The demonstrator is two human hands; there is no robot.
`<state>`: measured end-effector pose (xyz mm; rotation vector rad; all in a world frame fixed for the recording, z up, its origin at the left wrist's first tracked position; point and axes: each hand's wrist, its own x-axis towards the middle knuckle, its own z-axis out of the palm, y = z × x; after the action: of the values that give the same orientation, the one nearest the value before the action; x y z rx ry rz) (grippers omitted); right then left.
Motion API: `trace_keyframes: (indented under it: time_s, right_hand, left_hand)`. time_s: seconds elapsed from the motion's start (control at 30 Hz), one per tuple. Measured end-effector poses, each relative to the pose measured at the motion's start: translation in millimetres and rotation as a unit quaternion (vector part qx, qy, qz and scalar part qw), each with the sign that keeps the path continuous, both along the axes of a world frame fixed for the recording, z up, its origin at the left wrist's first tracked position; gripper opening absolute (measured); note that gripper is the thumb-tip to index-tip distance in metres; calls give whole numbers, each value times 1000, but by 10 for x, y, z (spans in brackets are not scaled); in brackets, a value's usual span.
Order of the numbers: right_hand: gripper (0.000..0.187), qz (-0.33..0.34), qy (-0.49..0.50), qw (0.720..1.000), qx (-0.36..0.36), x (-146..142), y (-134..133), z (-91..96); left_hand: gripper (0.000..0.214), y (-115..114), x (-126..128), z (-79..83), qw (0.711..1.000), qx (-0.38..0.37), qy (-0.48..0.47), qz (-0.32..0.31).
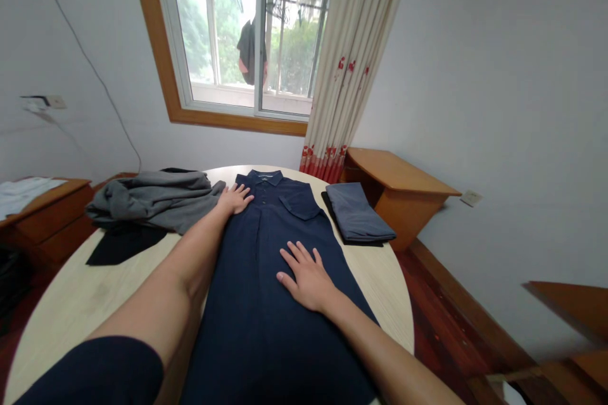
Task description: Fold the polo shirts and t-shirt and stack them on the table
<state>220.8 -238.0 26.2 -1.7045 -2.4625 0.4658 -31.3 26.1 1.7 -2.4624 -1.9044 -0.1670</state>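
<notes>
A navy polo shirt (266,253) lies front side up on the round table (85,304), its collar at the far end and its lower part towards me. The short sleeve on the right is folded in across the chest. My left hand (234,199) rests with fingers spread on the shirt's upper left edge, near the shoulder. Flat on the right half of the shirt's body, my right hand (306,277) has its fingers apart. Neither hand grips the cloth. The hem is cut off by the bottom of the view.
Rumpled grey clothing (152,199) lies at the table's left, over a black piece of cloth (123,245). Folded grey-blue clothing (358,212) sits at the right on something black. A wooden desk (399,174) stands beyond the right edge, near a curtain (354,57).
</notes>
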Motion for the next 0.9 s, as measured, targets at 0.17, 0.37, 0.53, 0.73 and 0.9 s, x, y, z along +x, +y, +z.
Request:
trace_keyframes:
  time_s: [0.17, 0.37, 0.53, 0.73, 0.9]
  right_hand:
    - [64, 6, -3, 1000, 30, 22, 2, -127]
    - [64, 8, -9, 999, 43, 24, 41, -163]
    - [64, 6, -12, 999, 44, 11, 137, -190]
    - [66, -6, -18, 999, 45, -6, 440, -167]
    - [67, -17, -24, 998, 47, -21, 621, -159]
  left_hand:
    - [55, -310, 103, 50, 996, 91, 6, -14]
    - [71, -810, 181, -155, 1000, 8, 3, -9]
    - [74, -767, 170, -236, 1000, -16, -7, -14]
    - [73, -455, 190, -166, 1000, -21, -14, -10]
    - [72, -466, 239, -92, 1000, -23, -19, -1]
